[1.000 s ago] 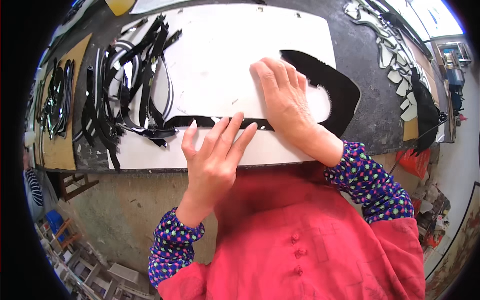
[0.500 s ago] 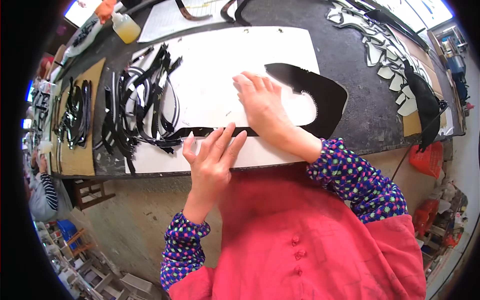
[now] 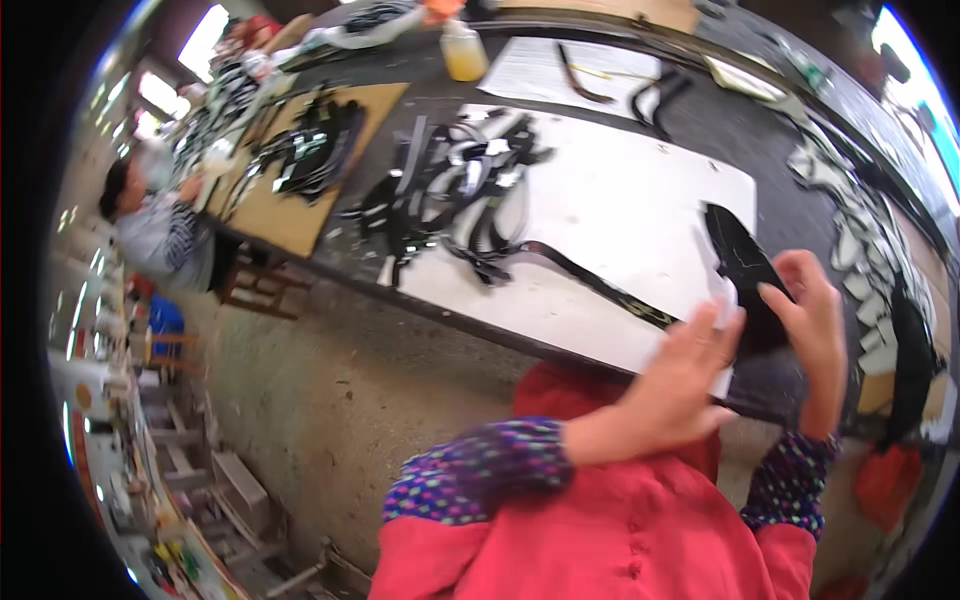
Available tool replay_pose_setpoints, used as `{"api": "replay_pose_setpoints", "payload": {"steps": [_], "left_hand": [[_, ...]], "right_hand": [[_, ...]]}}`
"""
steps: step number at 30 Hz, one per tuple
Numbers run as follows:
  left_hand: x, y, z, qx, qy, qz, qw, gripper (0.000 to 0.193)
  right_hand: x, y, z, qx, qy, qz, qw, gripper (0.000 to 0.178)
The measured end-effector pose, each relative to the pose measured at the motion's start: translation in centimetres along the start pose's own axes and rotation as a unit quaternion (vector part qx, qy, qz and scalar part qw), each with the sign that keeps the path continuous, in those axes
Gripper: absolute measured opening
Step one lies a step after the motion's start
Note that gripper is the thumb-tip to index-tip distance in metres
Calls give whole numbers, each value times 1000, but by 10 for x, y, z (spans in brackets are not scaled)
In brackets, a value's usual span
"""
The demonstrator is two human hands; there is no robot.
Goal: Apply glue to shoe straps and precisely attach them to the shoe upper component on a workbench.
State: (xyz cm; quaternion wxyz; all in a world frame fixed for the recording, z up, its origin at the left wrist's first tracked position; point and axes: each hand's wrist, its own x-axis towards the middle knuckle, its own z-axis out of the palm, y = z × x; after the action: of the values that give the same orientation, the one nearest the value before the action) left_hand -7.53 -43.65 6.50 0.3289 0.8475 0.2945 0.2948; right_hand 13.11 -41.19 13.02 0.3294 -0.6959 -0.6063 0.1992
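Note:
A black curved sheet piece (image 3: 748, 262) stands partly raised at the right edge of the white board (image 3: 640, 185). Its outer edge is gripped between the thumb and fingers of my right hand (image 3: 815, 320). My left hand (image 3: 675, 385) reaches across with fingers stretched out, its tips against or very near the piece's inner edge; motion blur hides the exact contact. A narrow black strip (image 3: 590, 278) runs leftward over the board from my left fingers to a heap of black strips (image 3: 460, 190). Whether strip and piece are joined is hidden behind my left hand.
Brown cardboard (image 3: 375, 105) carries more black strips (image 3: 310, 150) at left, near a seated person (image 3: 160, 225). Behind the board are a bottle of yellow liquid (image 3: 463, 52) and a paper sheet (image 3: 520, 70). White cut pieces (image 3: 850, 225) line the right side.
My view has swung left, so the board appears farther right. Both hands lay flat on the board before; now the right grips the black piece, which has lifted and turned, and the left is beside it.

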Motion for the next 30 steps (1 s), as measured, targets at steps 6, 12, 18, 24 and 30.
{"api": "replay_pose_setpoints", "payload": {"steps": [6,12,18,24,30], "left_hand": [[53,48,-28,-304,106,-4,947,99],[65,6,-234,-571,188,-64,796,46],[66,7,-306,-503,221,-63,833,54],[66,-43,-428,-448,301,-11,842,50],[77,-106,-606,62,409,42,909,56]], "right_hand": [[18,-65,-69,298,-61,-107,947,42],[56,-47,-19,305,62,-6,950,46],[84,-101,146,316,-214,-265,886,119],[77,-138,233,276,-294,-105,909,37],[72,-122,249,224,-198,-284,911,25]]}}
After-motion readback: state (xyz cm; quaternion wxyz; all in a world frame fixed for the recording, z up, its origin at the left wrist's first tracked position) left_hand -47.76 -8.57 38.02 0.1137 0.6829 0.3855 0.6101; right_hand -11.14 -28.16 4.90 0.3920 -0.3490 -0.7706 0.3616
